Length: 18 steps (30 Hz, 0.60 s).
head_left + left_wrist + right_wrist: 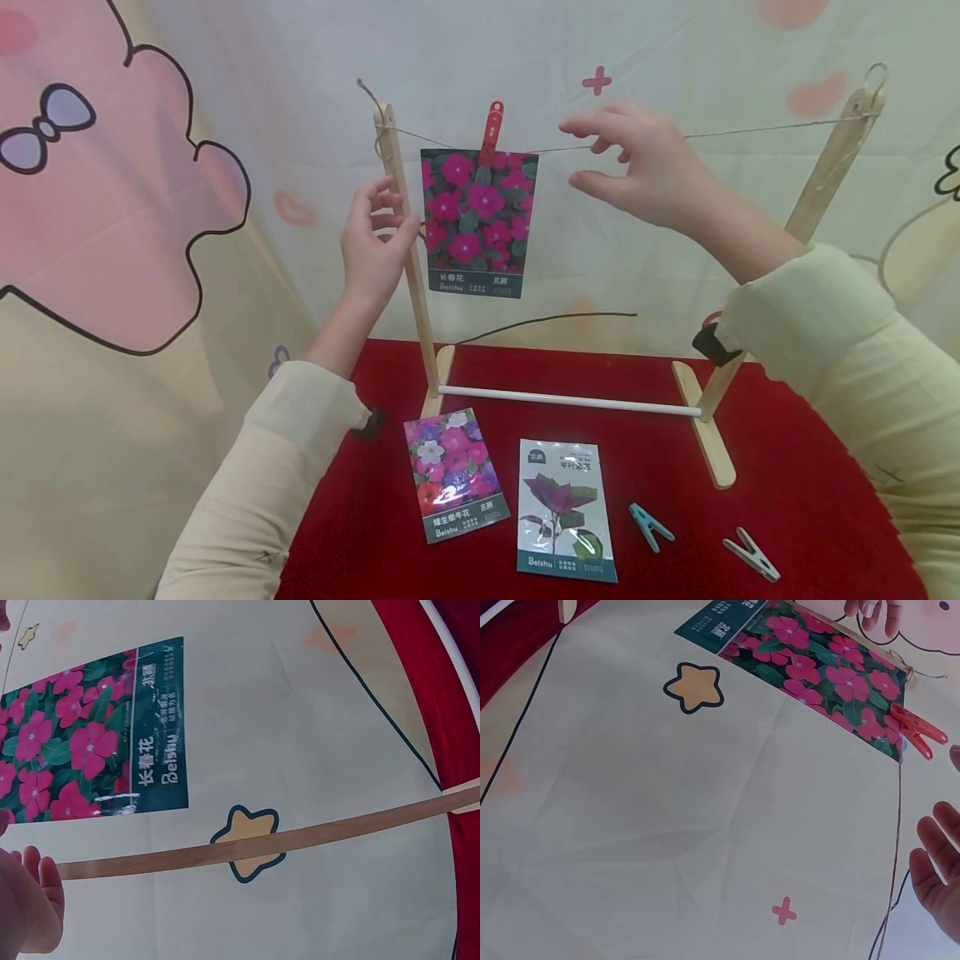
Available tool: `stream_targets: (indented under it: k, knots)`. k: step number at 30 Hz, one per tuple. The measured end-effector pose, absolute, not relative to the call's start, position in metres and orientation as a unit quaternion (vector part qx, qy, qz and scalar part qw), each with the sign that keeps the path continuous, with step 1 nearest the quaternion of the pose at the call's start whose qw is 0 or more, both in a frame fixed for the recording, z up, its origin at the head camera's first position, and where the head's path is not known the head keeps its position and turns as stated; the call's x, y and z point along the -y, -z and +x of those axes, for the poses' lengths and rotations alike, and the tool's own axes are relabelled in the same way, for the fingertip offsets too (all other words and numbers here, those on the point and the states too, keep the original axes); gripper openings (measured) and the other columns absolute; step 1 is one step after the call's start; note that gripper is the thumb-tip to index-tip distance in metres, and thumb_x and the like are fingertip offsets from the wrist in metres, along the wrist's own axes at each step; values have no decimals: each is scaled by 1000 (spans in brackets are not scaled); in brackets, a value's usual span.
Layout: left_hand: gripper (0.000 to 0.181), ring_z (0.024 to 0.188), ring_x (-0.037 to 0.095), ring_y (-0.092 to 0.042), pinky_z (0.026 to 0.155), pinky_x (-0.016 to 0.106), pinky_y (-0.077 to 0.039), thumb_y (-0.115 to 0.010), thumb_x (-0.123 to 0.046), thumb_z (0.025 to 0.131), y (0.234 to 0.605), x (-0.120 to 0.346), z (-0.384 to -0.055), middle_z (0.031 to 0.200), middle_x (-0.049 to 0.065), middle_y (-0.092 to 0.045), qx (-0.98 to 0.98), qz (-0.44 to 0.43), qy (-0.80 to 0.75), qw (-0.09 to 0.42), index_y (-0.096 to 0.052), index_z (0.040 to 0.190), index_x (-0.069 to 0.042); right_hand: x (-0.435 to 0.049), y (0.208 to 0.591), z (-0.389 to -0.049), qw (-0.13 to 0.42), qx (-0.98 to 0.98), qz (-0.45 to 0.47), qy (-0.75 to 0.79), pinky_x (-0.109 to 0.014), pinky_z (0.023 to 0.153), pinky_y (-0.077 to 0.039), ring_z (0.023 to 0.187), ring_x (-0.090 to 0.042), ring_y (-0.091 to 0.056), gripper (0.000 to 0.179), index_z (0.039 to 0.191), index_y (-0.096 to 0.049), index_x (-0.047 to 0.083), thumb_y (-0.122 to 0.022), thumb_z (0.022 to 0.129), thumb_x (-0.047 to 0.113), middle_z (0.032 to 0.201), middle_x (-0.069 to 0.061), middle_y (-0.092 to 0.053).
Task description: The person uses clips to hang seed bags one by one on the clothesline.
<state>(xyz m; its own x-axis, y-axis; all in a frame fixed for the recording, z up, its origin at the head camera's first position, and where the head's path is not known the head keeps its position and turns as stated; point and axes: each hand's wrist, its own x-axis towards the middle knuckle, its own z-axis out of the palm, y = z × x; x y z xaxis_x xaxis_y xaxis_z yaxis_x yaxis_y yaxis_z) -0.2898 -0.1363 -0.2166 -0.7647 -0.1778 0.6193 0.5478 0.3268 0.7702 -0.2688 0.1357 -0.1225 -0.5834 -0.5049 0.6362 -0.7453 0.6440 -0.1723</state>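
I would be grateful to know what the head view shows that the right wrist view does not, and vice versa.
Head only: the mixed-flower packet, white packet, blue clothespin and pale clothespin.
Right wrist only: the star print in full.
Both: the hanging packet, red clothespin, twine, left hand and right hand.

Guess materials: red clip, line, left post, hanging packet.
Red clip: probably plastic, smooth; solid, even color.
Line: likely natural-fiber twine, matte; thin, tan, loose end at the left post.
Left post: looks like wood, pale, dull finish; tan wood tone.
Hanging packet: glossy printed film or coated paper, can't tell which; white glints in left wrist view.
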Motion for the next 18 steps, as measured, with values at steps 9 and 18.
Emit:
stream_targets:
  k: [9, 18]
  knots:
    - [46, 94, 20, -54, 82, 30, -47, -57, -12, 84, 223, 139, -287, 113, 10, -52, 758, -123, 558, 316, -42, 127, -15, -143, 132, -264, 262, 870, 362, -209, -39, 76, -44, 94, -22, -53, 45, 123, -51, 10, -63, 80, 10, 115, -10, -54]
    - [45, 92, 20, -55, 82, 32, -47, -57, -14, 83, 228, 141, -286, 112, 10, -53, 759, -123, 556, 315, -43, 126, -15, -150, 140, -264, 268, 861, 379, -209, -37, 74, -43, 93, -23, -54, 45, 122, -52, 6, -64, 78, 6, 114, -12, -55]
